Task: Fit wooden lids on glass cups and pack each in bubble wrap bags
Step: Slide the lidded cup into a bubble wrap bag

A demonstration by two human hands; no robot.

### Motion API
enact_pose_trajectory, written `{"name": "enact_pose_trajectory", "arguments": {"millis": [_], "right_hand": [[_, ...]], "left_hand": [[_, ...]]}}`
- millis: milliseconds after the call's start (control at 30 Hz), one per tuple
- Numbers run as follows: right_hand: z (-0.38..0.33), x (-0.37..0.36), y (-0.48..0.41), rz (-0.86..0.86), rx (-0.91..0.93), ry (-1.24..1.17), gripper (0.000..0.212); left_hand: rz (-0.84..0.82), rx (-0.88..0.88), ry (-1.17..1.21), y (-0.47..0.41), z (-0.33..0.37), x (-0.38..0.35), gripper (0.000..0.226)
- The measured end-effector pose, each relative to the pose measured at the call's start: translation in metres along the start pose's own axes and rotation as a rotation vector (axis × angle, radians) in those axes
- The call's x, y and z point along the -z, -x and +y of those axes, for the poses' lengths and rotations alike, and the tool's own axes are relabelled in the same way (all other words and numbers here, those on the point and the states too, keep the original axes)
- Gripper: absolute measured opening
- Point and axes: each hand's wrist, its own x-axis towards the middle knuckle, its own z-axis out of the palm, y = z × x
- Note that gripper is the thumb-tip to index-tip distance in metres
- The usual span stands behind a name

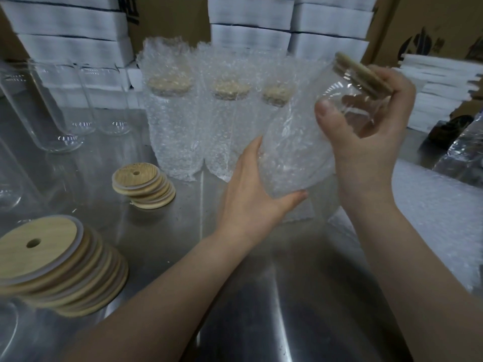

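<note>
Two forearms extended, right hand (371,131) curled round tilted glass cup (337,92), left hand (251,194) pinching bubble wrap bag (295,158) below

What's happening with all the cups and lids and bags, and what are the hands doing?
held cup: lidded, tilted, partly inside the bag
wooden lid: fitted on the held cup
bubble wrap bag: open, partly round the cup
right hand: grips the held cup
left hand: holds the bag's lower end
packed cups: three, lidded, bagged, upright
bare cups: no lids, no bags
lid stacks: two, leaning, on the table
</note>
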Motion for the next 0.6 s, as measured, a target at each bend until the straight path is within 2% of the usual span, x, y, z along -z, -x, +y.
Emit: {"name": "enact_pose_trajectory", "arguments": {"millis": [167, 300, 400, 600], "right_hand": [[-0.004, -0.01, 0.01, -0.069, 0.074, 0.095, 0.055], [-0.004, -0.012, 0.013, -0.122, 0.08, 0.137, 0.053], [-0.003, -0.013, 0.014, -0.158, 0.058, 0.188, 0.049], [-0.005, -0.015, 0.016, -0.257, -0.011, 0.234, 0.045]], "left_hand": [[0.078, 0.037, 0.02, -0.001, 0.002, 0.003, 0.094], [0.13, 0.05, 0.057, -0.001, 0.009, 0.006, 0.102], [0.133, 0.066, 0.088, 0.0, 0.013, 0.007, 0.098], [0.183, 0.072, 0.184, -0.002, 0.019, 0.011, 0.076]]}}
